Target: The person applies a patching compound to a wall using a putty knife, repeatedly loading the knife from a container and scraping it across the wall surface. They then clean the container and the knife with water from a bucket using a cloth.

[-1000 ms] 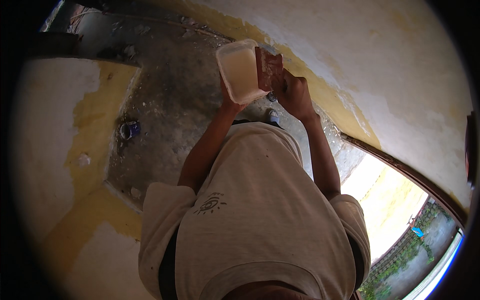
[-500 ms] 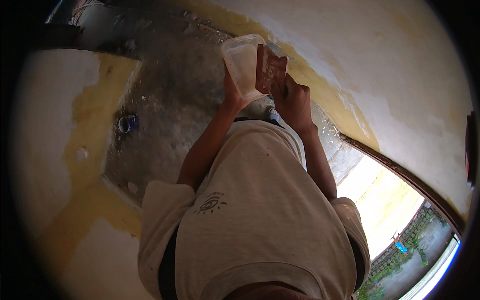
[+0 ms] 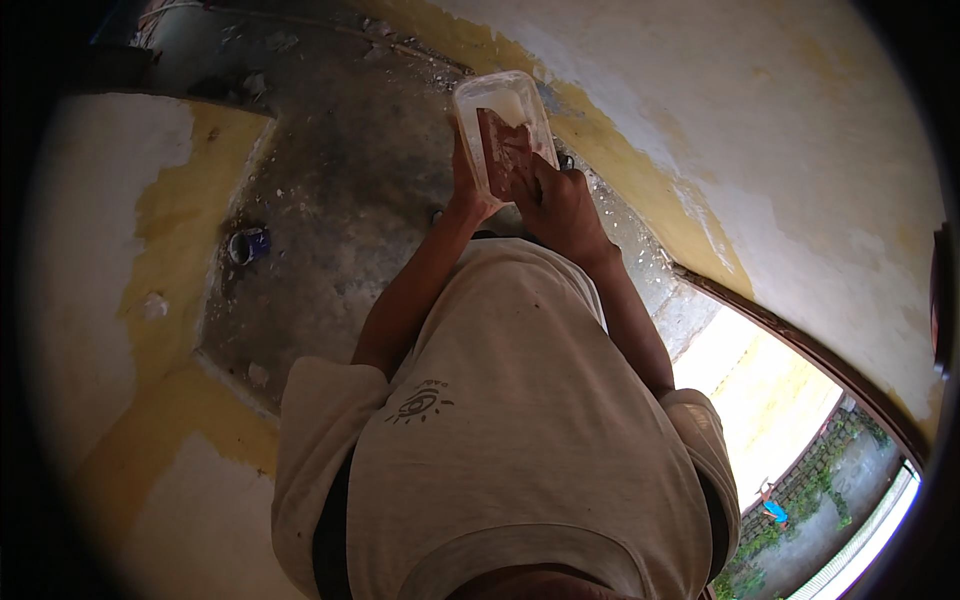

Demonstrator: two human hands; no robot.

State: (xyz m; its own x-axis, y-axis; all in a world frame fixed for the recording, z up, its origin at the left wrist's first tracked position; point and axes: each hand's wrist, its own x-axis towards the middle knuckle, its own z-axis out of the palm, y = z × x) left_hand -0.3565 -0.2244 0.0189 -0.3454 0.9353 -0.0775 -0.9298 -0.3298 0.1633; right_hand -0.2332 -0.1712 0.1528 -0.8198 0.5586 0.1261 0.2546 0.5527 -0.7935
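Observation:
My left hand (image 3: 470, 190) is closed around the near left side of a clear plastic tub (image 3: 548, 135), holding it up in front of me. Some off-white paste (image 3: 510, 102) lies at the tub's far end. In my right hand (image 3: 562, 208) is a flat reddish-brown putty scraper (image 3: 505, 155), its blade crusted with pale residue. The blade is over the tub's inside, toward its left and near part; whether it touches the bottom I cannot tell. My left fingers are mostly hidden behind the tub.
To the left, a small blue-and-white can (image 3: 250, 246) lies on the stained concrete floor (image 3: 330, 190). Patchy yellow-and-white walls (image 3: 780, 130) stand on both sides. At the lower right, a doorway (image 3: 770, 390) opens onto bright ground, where a person in blue (image 3: 775, 511) is visible.
The scraper has moved left and nearer, from the tub's right rim to over its inside. The tub has shifted slightly right.

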